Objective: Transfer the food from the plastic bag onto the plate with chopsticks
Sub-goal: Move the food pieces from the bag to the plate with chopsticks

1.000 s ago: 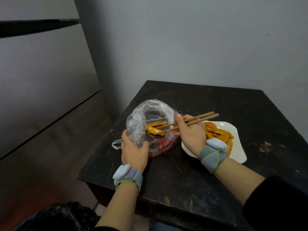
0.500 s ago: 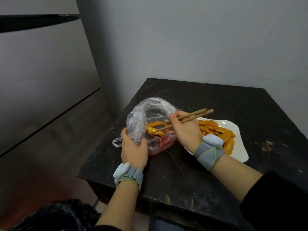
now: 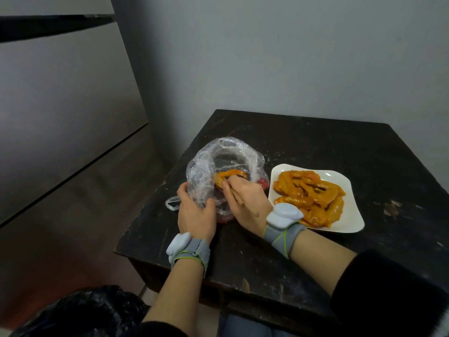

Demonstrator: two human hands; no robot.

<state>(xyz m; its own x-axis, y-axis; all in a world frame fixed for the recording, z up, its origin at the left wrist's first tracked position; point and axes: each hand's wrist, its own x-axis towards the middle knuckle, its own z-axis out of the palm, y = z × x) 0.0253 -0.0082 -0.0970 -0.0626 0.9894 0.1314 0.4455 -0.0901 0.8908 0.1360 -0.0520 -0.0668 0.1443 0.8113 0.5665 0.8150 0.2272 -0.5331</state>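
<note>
A clear plastic bag (image 3: 206, 164) with a rolled-down rim sits on the black table (image 3: 303, 147). My left hand (image 3: 194, 212) grips its near left side. My right hand (image 3: 245, 203) reaches into the bag, closed on wooden chopsticks (image 3: 237, 199) that lie along the hand and point steeply down. Their tips touch an orange strip of food (image 3: 226, 176) inside the bag. A white square plate (image 3: 352, 215) to the right holds a pile of orange sauced food (image 3: 311, 195).
A grey wall rises behind the table and a grey panel stands on the left. A black bag (image 3: 80, 310) lies on the floor at the lower left. The table's front edge is close to my forearms.
My right hand has turned and dipped into the bag, so the chopsticks now point down along the hand instead of sticking out to the right. The plate is now uncovered.
</note>
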